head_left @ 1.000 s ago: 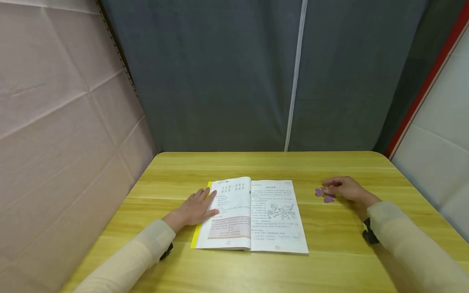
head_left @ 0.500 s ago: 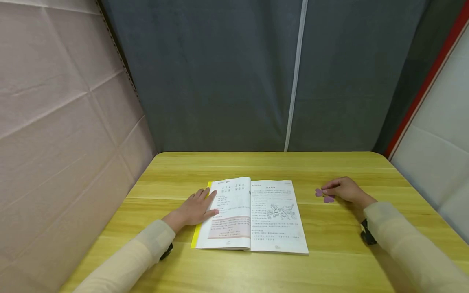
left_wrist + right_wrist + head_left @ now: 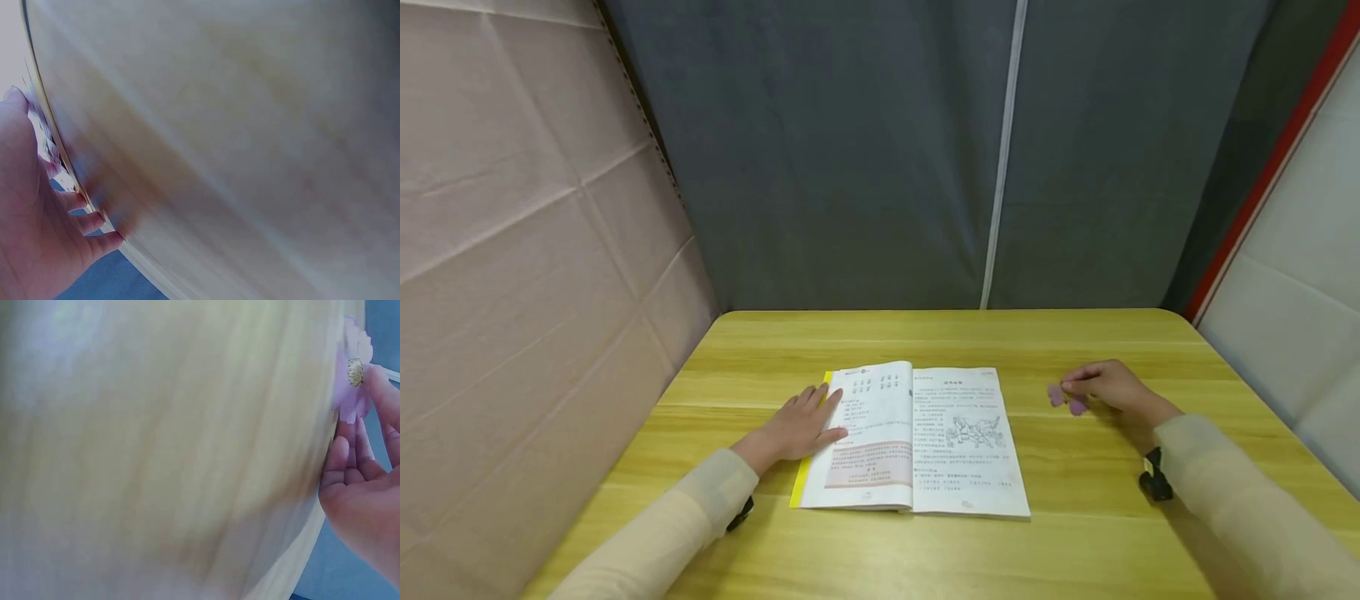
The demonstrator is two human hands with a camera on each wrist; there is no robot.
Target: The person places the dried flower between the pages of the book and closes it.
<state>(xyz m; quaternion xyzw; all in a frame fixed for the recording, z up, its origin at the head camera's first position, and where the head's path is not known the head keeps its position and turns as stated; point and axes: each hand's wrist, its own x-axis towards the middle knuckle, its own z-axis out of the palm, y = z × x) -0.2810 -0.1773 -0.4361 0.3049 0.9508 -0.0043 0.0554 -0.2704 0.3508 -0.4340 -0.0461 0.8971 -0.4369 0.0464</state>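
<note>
An open book (image 3: 962, 467) with printed pages and a yellow edge on its left lies in the middle of the wooden table. My left hand (image 3: 796, 427) rests with spread fingers on the left page near its outer edge; the left wrist view shows the hand (image 3: 47, 212) at the side of that view, its fingers straight. To the right of the book, my right hand (image 3: 1108, 387) pinches a small purple flower (image 3: 1057, 396). Up close in the right wrist view, this flower (image 3: 345, 387) has pale purple petals and a yellowish centre, with the thumb against it.
The wooden table (image 3: 880, 558) has a far edge that meets a dark grey curtain (image 3: 850, 167). A pale cloth wall (image 3: 535, 250) stands on the left, and a white panel (image 3: 1300, 292) with a red strip on the right.
My right hand's fingers have drawn together on the flower, which now looks slightly shifted and turned, with less of its petals showing. The left hand and book stay put.
</note>
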